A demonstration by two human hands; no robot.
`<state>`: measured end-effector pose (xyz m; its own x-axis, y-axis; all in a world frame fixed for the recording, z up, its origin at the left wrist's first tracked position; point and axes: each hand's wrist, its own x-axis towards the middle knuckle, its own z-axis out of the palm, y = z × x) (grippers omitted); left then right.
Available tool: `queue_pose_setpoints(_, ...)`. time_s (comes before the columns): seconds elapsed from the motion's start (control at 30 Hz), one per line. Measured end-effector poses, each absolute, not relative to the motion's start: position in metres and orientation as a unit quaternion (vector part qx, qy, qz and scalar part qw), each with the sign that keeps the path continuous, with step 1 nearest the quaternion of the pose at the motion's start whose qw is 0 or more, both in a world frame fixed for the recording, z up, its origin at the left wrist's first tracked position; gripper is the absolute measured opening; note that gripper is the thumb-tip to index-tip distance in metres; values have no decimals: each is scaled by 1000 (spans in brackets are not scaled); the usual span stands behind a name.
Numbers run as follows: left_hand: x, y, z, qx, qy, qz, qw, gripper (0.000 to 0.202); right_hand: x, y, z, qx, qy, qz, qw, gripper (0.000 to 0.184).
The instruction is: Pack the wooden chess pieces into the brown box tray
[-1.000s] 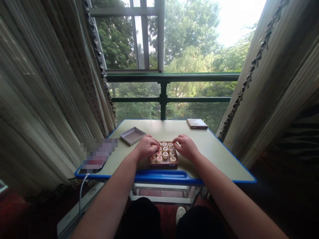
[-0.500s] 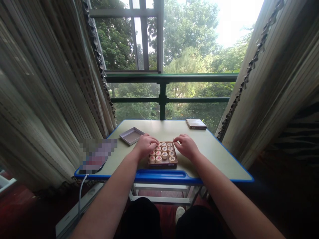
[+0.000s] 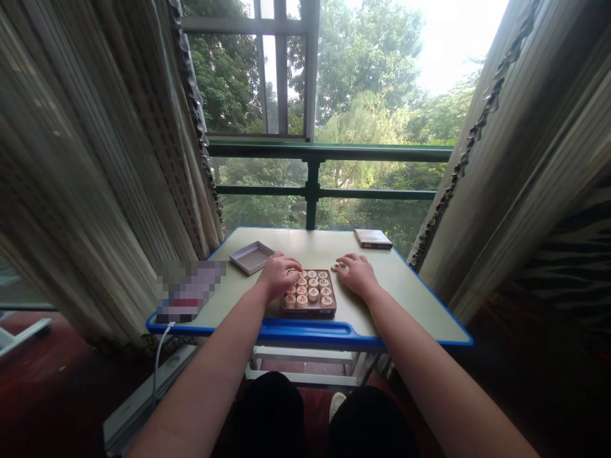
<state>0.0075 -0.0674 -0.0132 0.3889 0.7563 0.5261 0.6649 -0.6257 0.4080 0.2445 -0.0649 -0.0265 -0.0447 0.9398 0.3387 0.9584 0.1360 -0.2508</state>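
Observation:
A shallow brown box [image 3: 308,312] near the front of the table holds rows of round wooden Chinese chess pieces [image 3: 312,294], some lettered red, some dark. My left hand [image 3: 280,276] lies over the box's far left corner, fingers stretched apart across the edge and hiding part of the pieces there. Just right of the box, my right hand [image 3: 356,275] has its fingertips closed at a loose Chinese chess piece [image 3: 335,267] low over the table; the fingers partly cover what is there.
An upturned grey box lid [image 3: 252,257] lies left of my left hand. A flat box [image 3: 373,238] is at the table's [image 3: 405,305] far right. A blurred-out device [image 3: 188,292] with a white cable [image 3: 156,366] occupies the left corner. Curtains [image 3: 482,191] hang on both sides.
My right hand has shifted a little away from the box's right edge, and loose round pieces now show at its fingertips. My left hand stays at the box corner. The view has tilted slightly.

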Motion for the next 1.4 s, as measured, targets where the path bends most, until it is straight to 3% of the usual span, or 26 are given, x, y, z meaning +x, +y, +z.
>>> queue_pose_setpoints(0.47,9,-74,-10,830,403,381,59,15,248,-69,-32,-593,-741,8,315,20)
queue_pose_setpoints(0.57,9,-76,-9,832,395,384,64,13,244,-76,-28,-542,-737,67,398,22)
queue_pose_setpoints(0.7,11,-81,-6,835,360,405,95,18,233,-95,-23,-458,-724,218,468,39)
queue_pose_setpoints(0.83,12,-84,-5,845,339,397,117,25,220,-113,-22,-369,-702,381,475,41)
queue_pose_setpoints(0.97,15,-86,-6,859,334,372,112,20,214,-120,-18,-346,-657,469,478,30)
queue_pose_setpoints(1.4,19,-102,-14,845,345,402,77,22,211,-124,-12,-357,-653,461,483,24)
